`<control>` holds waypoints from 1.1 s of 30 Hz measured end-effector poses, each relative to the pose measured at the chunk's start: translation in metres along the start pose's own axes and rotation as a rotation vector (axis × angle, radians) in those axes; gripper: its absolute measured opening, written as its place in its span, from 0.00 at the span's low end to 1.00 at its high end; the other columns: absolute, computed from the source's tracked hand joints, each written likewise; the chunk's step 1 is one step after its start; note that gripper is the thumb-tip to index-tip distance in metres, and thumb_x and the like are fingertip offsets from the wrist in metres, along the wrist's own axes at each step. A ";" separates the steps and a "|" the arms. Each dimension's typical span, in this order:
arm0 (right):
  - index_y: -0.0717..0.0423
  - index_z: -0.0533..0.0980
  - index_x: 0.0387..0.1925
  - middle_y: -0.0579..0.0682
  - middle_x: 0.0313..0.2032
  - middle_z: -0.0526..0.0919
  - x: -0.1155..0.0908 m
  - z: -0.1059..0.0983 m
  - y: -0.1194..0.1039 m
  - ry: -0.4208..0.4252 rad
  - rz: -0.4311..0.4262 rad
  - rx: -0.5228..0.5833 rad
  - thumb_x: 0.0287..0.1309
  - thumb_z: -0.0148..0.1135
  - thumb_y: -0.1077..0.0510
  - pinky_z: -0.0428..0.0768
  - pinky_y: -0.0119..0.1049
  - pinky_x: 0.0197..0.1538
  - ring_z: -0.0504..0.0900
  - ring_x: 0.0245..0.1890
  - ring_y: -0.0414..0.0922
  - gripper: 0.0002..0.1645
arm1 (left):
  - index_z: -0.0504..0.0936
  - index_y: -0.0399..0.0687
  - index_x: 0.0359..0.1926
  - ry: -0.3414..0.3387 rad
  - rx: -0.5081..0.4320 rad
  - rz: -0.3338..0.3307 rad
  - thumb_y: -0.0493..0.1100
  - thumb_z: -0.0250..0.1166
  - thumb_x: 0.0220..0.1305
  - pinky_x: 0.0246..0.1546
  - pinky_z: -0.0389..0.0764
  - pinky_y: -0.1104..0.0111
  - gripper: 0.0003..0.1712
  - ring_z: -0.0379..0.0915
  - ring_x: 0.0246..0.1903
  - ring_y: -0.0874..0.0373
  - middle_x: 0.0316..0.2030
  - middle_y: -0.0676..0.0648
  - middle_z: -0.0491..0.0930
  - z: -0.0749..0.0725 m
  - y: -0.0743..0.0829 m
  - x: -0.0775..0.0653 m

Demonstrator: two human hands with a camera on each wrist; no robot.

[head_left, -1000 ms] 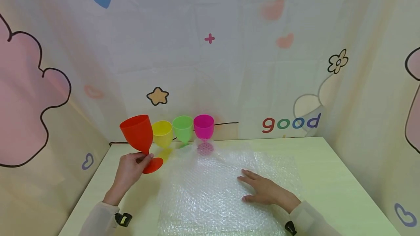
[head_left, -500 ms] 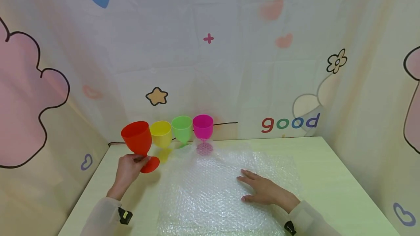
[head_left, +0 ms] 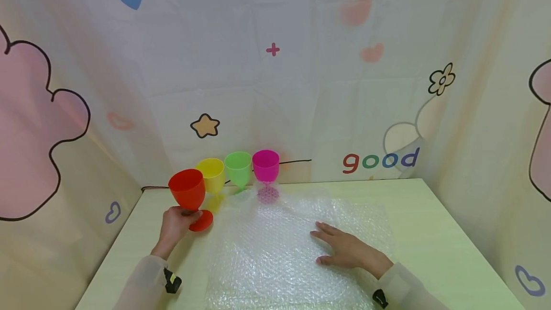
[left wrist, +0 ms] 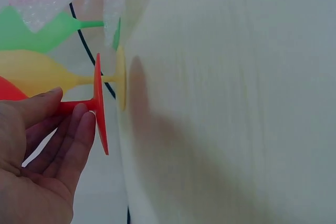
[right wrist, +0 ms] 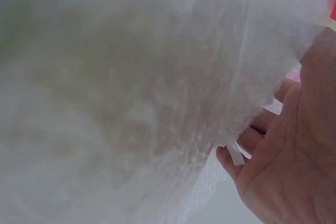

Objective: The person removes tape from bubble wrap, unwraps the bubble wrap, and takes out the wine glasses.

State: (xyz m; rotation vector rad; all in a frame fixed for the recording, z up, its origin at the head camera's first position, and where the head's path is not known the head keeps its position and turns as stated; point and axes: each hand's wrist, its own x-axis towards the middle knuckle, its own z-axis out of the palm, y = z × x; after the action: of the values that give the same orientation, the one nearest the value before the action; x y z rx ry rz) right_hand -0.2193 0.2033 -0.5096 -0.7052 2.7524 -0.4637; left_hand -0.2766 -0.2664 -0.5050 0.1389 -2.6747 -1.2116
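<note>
My left hand (head_left: 174, 228) pinches the stem of a red plastic goblet (head_left: 187, 189) between thumb and fingers. In the left wrist view, the goblet's round foot (left wrist: 101, 106) shows a gap from the table surface. Behind it stand a yellow goblet (head_left: 212, 173), a green goblet (head_left: 238, 166) and a magenta goblet (head_left: 266, 165) in a row. My right hand (head_left: 346, 250) rests with spread fingers on a sheet of bubble wrap (head_left: 267, 252). In the right wrist view, the wrap fills most of the picture, blurred, beside my palm (right wrist: 294, 156).
A pale table (head_left: 439, 233) carries everything and meets a printed curtain (head_left: 318, 109) at its back edge. The wrap's far end covers the stem and foot of the magenta goblet. Bare tabletop shows at the right and left.
My left hand has lowered the red goblet and brought it slightly to the right, and the goblet has become more upright. My right hand has stayed on the bubble wrap.
</note>
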 end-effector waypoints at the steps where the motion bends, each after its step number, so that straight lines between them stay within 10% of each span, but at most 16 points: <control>1: 0.42 0.63 0.72 0.51 0.76 0.56 0.000 0.000 0.000 -0.001 0.000 0.001 0.55 0.64 0.33 0.67 0.59 0.69 0.58 0.75 0.56 0.46 | 0.88 0.34 0.37 -0.004 0.000 -0.006 0.42 0.71 0.58 0.32 0.77 0.69 0.13 0.80 0.34 0.49 0.34 0.37 0.88 0.001 -0.001 0.001; 22: 0.41 0.63 0.72 0.51 0.76 0.56 0.004 0.003 0.001 -0.007 0.018 0.008 0.54 0.66 0.34 0.67 0.58 0.69 0.58 0.75 0.55 0.47 | 0.83 0.34 0.42 -0.069 -0.036 -0.060 0.41 0.71 0.58 0.41 0.83 0.59 0.15 0.79 0.36 0.48 0.38 0.37 0.86 0.012 -0.022 -0.006; 33: 0.44 0.65 0.71 0.53 0.75 0.58 0.000 -0.003 -0.001 0.010 -0.003 -0.016 0.55 0.66 0.36 0.68 0.58 0.68 0.60 0.74 0.56 0.45 | 0.86 0.39 0.39 -0.104 0.086 0.088 0.41 0.66 0.63 0.30 0.78 0.71 0.09 0.80 0.29 0.58 0.32 0.45 0.88 -0.007 -0.015 -0.037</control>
State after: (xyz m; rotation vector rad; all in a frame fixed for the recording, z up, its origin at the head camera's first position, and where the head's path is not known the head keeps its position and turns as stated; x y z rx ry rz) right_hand -0.2202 0.2034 -0.5064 -0.7125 2.7679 -0.4479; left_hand -0.2388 -0.2754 -0.5166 -0.0296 -2.7912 -1.1076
